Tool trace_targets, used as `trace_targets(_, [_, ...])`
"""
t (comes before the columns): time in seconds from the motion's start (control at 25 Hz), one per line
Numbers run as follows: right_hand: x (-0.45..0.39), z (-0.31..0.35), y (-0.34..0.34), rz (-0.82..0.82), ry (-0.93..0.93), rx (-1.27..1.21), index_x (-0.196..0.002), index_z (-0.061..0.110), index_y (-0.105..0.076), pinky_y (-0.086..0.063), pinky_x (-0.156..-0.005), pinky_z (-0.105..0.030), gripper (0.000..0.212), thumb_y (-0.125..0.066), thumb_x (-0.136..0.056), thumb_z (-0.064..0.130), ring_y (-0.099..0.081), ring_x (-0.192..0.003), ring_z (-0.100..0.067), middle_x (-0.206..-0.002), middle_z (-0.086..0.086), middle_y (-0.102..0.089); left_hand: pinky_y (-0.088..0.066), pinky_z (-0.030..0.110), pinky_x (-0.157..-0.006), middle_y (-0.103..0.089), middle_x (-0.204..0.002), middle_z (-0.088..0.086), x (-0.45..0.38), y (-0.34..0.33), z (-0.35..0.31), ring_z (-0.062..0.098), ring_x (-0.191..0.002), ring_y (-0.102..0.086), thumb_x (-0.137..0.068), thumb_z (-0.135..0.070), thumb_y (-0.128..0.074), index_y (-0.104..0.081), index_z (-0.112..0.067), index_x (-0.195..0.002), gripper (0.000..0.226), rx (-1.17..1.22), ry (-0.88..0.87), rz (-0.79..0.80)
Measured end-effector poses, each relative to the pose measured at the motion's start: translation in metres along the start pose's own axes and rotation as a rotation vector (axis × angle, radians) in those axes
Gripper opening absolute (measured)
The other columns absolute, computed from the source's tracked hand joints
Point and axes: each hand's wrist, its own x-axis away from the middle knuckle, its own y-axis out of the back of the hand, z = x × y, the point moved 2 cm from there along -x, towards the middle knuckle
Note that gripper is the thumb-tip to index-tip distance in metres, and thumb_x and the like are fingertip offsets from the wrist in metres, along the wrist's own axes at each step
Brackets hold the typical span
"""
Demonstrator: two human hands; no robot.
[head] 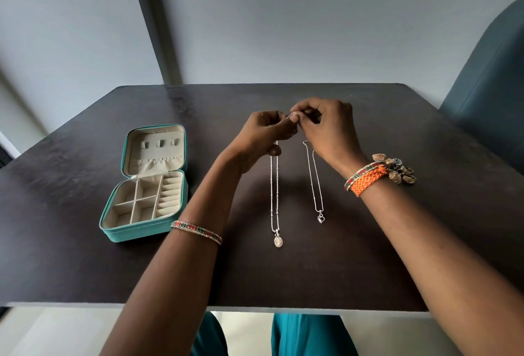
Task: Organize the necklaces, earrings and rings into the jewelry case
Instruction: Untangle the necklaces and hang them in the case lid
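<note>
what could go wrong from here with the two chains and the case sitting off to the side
1. Both hands, left hand and right hand, pinch the top of the oval-pendant necklace; lifting it could swing the pendant into the heart-pendant necklace lying close beside it and tangle them.
2. The open jewelry case sits well to the left, so the chain may drag across the table on the way.
3. The small pile of jewelry lies right behind the right wrist and could get knocked.

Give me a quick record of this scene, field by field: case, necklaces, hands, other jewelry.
case: teal case, open, compartments look empty, on the table's left
oval-pendant necklace: lies on the table, top end at both hands
heart-pendant necklace: flat on the table, untouched
left hand: pinches that necklace's end
right hand: pinches it too
small jewelry: pile behind the right wrist
</note>
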Motion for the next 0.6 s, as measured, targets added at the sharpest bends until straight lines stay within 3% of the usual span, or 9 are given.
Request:
trace_targets(0.12, [-0.0035, -0.0055, -0.0014, 0.062, -0.069, -0.094, -0.087, 0.012, -0.074, -0.046, -0.063, -0.006, 0.012, -0.064, -0.086, 0.005, -0.061, -0.067, 0.009, -0.073, 0.014, -0.066, -0.025, 0.014, -0.039, -0.056, -0.069, -0.001, -0.0005, -0.0014, 0.0007, -0.001, -0.054, -0.05, -0.096, -0.015, -0.052, -0.059, -0.01, -0.076, 0.021, 0.167, 0.026, 0.024])
trace_targets(0.24, [-0.0071, -0.0089, -0.0057, 0.144, -0.359, -0.45, -0.09, 0.011, -0.071, -0.053, -0.065, -0.021, 0.015, -0.057, -0.092, 0.006, -0.063, -0.069, -0.005, -0.078, 0.001, -0.069, -0.019, 0.013, -0.034, -0.053, -0.072, 0.0, -0.0011, 0.0002, -0.0027, -0.001, -0.054, -0.049, -0.096, -0.012, -0.05, -0.059, -0.01, -0.079, 0.018, 0.317, 0.064, -0.009])
trace_targets(0.36, [-0.0041, -0.0041, -0.0065, 0.296, -0.636, -0.852, -0.095, 0.005, -0.067, -0.056, -0.066, -0.026, 0.014, -0.055, -0.094, 0.012, -0.062, -0.073, -0.014, -0.084, -0.007, -0.065, -0.017, 0.012, -0.032, -0.052, -0.073, 0.0, -0.0002, 0.0022, -0.0053, -0.001, -0.055, -0.05, -0.095, -0.01, -0.05, -0.058, -0.012, -0.083, 0.015, 0.348, 0.086, -0.03])
trace_targets(0.52, [-0.0014, -0.0073, -0.0035, 0.332, -0.669, -0.893, -0.091, 0.004, -0.066, -0.056, -0.063, -0.021, 0.008, -0.058, -0.089, 0.006, -0.061, -0.071, -0.011, -0.073, -0.001, -0.067, -0.022, 0.012, -0.033, -0.054, -0.072, 0.002, 0.0009, 0.001, -0.0049, 0.0, -0.058, -0.05, -0.094, -0.012, -0.054, -0.059, -0.013, -0.079, 0.015, 0.268, 0.081, -0.022])
trace_targets(0.6, [-0.002, -0.01, -0.0001, 0.315, -0.667, -0.847, -0.09, 0.004, -0.066, -0.054, -0.06, -0.019, 0.007, -0.06, -0.087, 0.004, -0.059, -0.072, -0.011, -0.078, -0.004, -0.065, -0.022, 0.012, -0.033, -0.057, -0.067, 0.001, 0.001, -0.0003, -0.006, 0.002, -0.06, -0.052, -0.092, -0.012, -0.057, -0.059, -0.014, -0.077, 0.016, 0.236, 0.084, -0.05])
